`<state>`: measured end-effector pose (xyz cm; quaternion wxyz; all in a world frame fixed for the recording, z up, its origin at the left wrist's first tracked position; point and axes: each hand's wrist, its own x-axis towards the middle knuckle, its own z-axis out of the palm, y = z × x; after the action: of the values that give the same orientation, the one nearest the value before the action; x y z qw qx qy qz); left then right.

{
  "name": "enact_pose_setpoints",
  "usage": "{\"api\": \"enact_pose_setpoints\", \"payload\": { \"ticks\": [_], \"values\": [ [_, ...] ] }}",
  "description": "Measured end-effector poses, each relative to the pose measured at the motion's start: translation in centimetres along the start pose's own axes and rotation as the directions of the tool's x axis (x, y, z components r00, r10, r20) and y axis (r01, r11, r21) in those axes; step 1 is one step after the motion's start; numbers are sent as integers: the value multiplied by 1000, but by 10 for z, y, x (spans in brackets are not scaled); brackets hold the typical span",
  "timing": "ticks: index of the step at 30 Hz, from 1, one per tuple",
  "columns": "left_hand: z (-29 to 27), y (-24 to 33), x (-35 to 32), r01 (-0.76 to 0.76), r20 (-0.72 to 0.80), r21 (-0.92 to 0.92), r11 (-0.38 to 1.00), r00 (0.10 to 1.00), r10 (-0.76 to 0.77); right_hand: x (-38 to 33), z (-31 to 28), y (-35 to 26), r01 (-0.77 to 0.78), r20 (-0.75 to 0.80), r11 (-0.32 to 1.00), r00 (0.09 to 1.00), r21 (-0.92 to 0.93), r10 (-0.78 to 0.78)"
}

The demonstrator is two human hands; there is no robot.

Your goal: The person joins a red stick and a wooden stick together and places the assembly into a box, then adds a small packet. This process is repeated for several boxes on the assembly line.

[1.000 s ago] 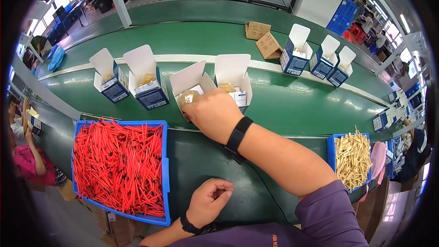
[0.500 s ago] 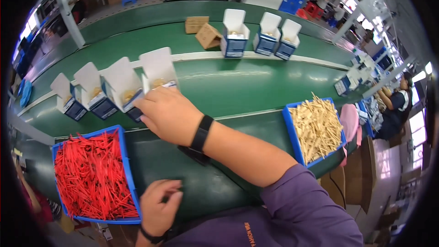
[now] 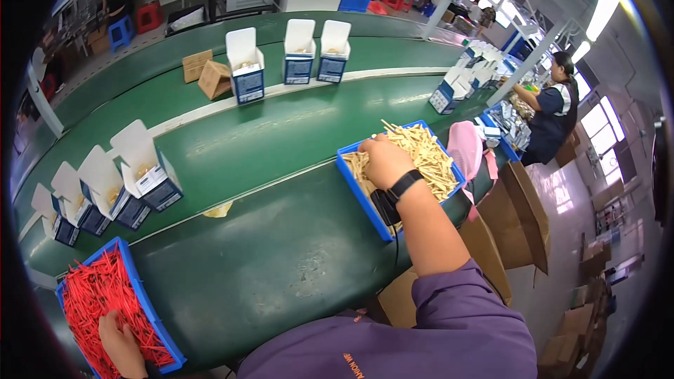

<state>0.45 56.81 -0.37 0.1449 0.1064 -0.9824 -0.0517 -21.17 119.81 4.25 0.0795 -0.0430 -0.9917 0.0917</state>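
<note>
My right hand (image 3: 387, 161), a black band on its wrist, is down on pale wooden pegs (image 3: 430, 161) in a blue tray (image 3: 366, 205). Its fingers are curled into them, the tips hidden. A small black device (image 3: 385, 208) with a cable hangs under that wrist. At lower left, my left hand (image 3: 121, 345) rests on thin red sticks (image 3: 105, 288) in another blue tray (image 3: 144, 296). Those fingers are bent down among the sticks, and what they grip is hidden.
Several open blue-and-white boxes (image 3: 163, 193) stand in a row at left on the green conveyor (image 3: 302, 126). More boxes (image 3: 246, 84) stand farther back, beside brown cardboard pieces (image 3: 214, 80). A pink cap (image 3: 465, 146) lies right of the pegs. Another person (image 3: 554, 109) works at far right.
My right hand has left the box row and moved right to the wooden pegs. My left hand has moved onto the red sticks. The view has turned right.
</note>
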Motion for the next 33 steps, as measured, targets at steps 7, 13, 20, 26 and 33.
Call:
{"api": "enact_pose_setpoints", "payload": {
  "ticks": [7, 13, 20, 26, 33],
  "values": [
    [7, -22, 11, 63, 31, -117, 991, 998, -60, 15, 9, 23, -10, 75, 999, 997, -43, 13],
    [16, -31, 14, 6, -86, -267, 964, 996, -30, 23, 13, 32, 157, 76, 984, 986, -82, -151],
    [-56, 24, -13, -45, -216, -253, 966, 976, -11, 38, 14, 46, 375, -2, 924, 926, -80, -376],
    [-82, 101, -26, 130, -88, -608, 783, 969, -230, 18, -17, 46, 322, -24, 946, 946, -36, -323],
    [-30, 140, -28, 276, 271, -961, 33, 956, -110, 33, -23, 55, 322, 9, 946, 947, -45, -322]
  ]
}}
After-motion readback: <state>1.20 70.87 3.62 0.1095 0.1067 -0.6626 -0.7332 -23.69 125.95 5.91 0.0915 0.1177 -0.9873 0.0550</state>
